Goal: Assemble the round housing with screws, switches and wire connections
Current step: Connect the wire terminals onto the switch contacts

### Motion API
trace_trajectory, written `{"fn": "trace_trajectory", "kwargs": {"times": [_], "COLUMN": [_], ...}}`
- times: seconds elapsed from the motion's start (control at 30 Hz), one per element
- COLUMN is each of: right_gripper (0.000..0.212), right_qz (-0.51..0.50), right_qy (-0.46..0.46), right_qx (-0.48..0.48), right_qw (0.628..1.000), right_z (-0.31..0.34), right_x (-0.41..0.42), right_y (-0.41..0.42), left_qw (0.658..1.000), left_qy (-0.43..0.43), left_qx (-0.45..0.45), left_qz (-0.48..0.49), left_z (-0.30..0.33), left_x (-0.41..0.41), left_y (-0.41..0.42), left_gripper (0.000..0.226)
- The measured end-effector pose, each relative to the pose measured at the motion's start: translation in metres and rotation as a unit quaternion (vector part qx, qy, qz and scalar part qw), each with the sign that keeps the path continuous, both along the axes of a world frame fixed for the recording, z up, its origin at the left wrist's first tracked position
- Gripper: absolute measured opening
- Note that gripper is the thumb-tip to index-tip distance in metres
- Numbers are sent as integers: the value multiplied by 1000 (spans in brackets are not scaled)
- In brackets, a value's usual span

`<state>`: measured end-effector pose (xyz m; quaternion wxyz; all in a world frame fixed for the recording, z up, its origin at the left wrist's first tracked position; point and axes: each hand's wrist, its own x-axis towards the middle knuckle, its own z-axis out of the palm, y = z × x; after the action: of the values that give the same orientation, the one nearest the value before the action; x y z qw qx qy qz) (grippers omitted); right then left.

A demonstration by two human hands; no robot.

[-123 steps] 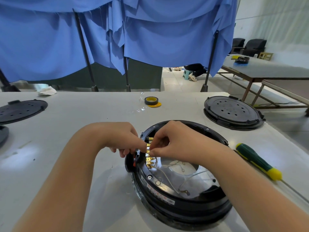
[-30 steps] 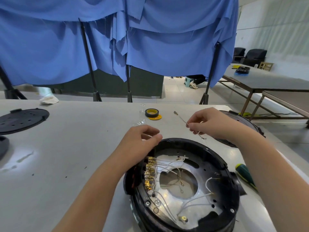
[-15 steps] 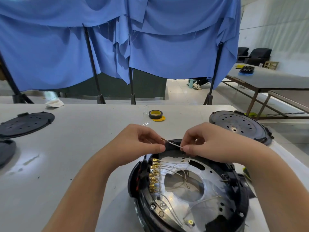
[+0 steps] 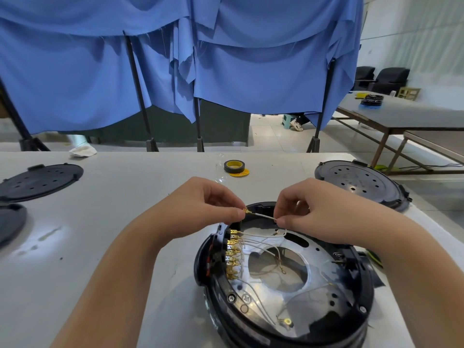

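We note the thin white wire (image 4: 261, 216) stretched left-right just above centre frame, left hand (image 4: 206, 209) pinching its brass spade terminal (image 4: 245, 210), right hand (image 4: 305, 213) pinching its lead, directly above the round black housing's (image 4: 283, 320) brass terminal row (image 4: 232, 257) at lower centre.

Bare forearms and hands (image 4: 216, 207), no sleeves, gloves or jewellery.

White wire (image 4: 262, 216) with brass terminal pinched between left hand (image 4: 211, 209) and right hand (image 4: 305, 212), above round housing (image 4: 283, 285).
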<state>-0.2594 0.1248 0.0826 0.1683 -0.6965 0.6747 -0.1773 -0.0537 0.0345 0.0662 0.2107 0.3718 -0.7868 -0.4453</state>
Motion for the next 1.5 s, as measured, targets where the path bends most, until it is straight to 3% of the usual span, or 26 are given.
{"fn": "trace_trajectory", "kwargs": {"times": [0.5, 0.8, 1.0, 1.5], "right_gripper": [7, 9, 11, 12], "right_qz": [35, 58, 81, 106], "right_qy": [-12, 28, 53, 60], "right_qx": [-68, -47, 17, 28], "right_qw": [997, 997, 995, 992], "right_z": [-15, -14, -23, -30], "right_x": [26, 31, 39, 43], "right_y": [-2, 4, 3, 1], "left_qw": [997, 973, 951, 950], "left_qy": [-56, -230, -307, -312], "left_qx": [60, 14, 20, 5], "left_qz": [11, 18, -14, -21], "left_z": [-2, -7, -8, -6], "left_x": [-4, 12, 15, 13], "left_y": [-2, -11, -10, -7], "left_gripper": [15, 25, 36, 37]}}
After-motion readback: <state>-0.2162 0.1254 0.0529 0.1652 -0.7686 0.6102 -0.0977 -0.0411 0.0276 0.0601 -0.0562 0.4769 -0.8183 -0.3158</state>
